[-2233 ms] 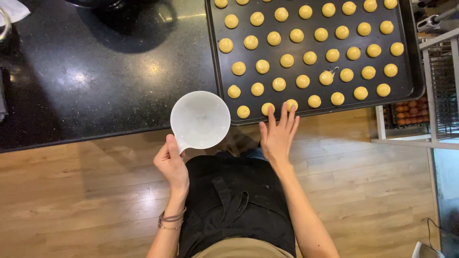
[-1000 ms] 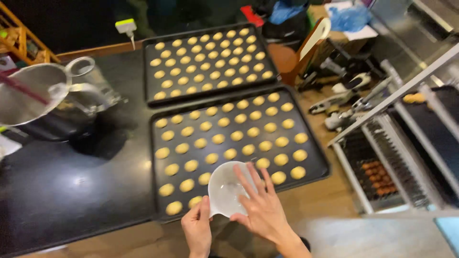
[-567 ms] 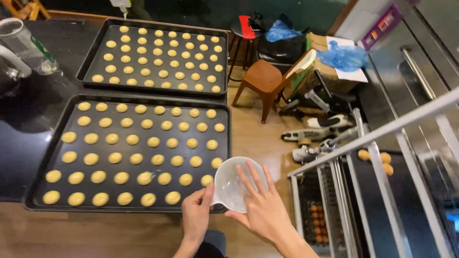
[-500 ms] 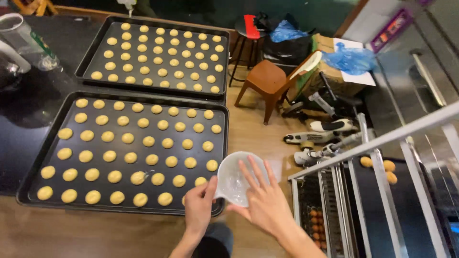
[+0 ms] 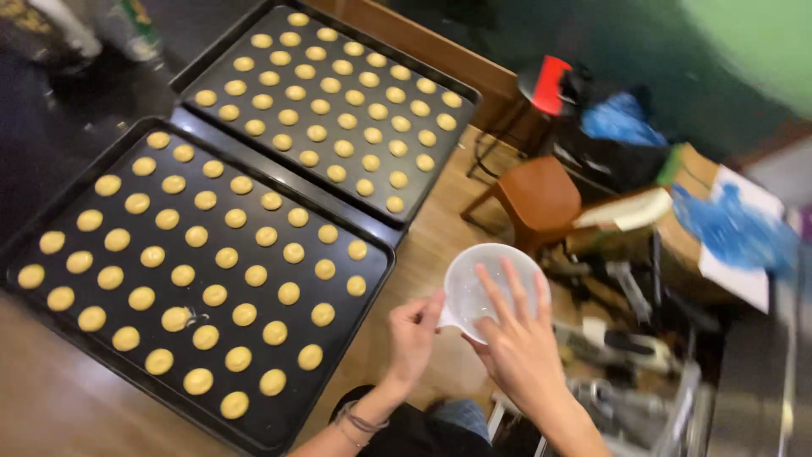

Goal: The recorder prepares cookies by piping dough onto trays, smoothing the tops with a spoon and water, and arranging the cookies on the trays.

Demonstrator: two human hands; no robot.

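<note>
Already both baking trays are filled: the near tray (image 5: pixel 334 360) and the far tray (image 5: pixel 211 59), edge to edge on the dark counter (image 5: pixel 51 161), carry full rows of small round yellow dough balls (image 5: pixel 244 315), with no bare slot that I can see. One ball toward the near tray's front looks marked or dented — too small to tell more. So the laying-out seems done, as far as this view shows, and what is left appears to lie with the white plastic cup (image 5: pixel 474 288).

That cup sits just right of the near tray's corner, off the counter, over the wooden floor. The left hand (image 5: pixel 412 334) is closed around its handle at the lower rim. The right hand (image 5: pixel 518 338) has its fingers spread apart, fingertips dipped into the cup's mouth, gripping nothing that I can make out.

Open room is tight. Right of the near tray stand a brown stool (image 5: pixel 533 199), cluttered tools and blue bags — little free space. The near tray's corner is close beside the left hand.
</note>
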